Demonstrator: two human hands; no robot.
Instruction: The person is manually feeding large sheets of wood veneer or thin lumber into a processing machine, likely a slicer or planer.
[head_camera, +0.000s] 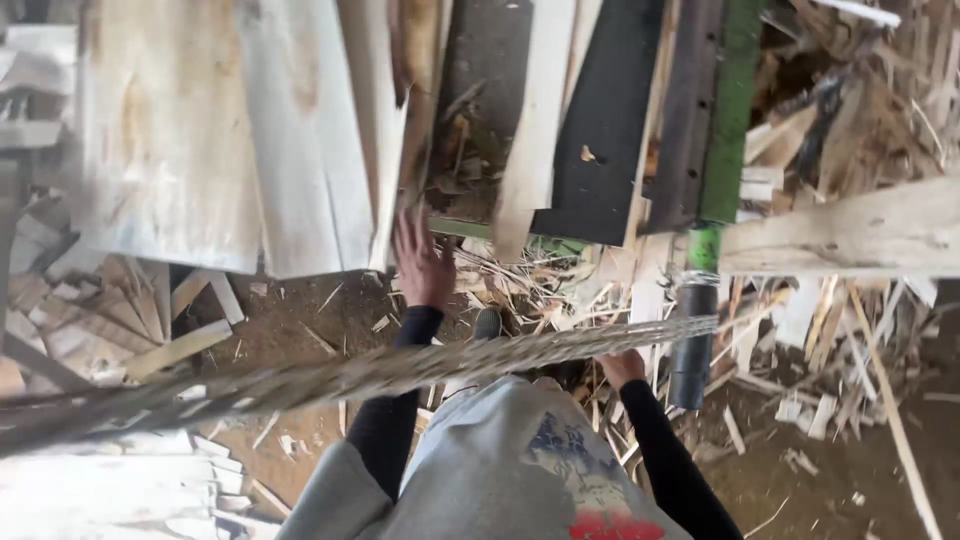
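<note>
Two hands work a thin veneer sheet (380, 375) that runs edge-on across the view from 8 to 3 o'clock. Left hand (422, 262) is raised at 12, fingers spread and apart, touching the edges of stacked veneer sheets (230, 140), probably to steady or pick one. Right hand (622, 366) sits at 4 o'clock, closed on the thin sheet's underside to keep it level. Green machine bar (735, 110) stands at 1 o'clock; scraps (800, 400) litter the floor.
</note>
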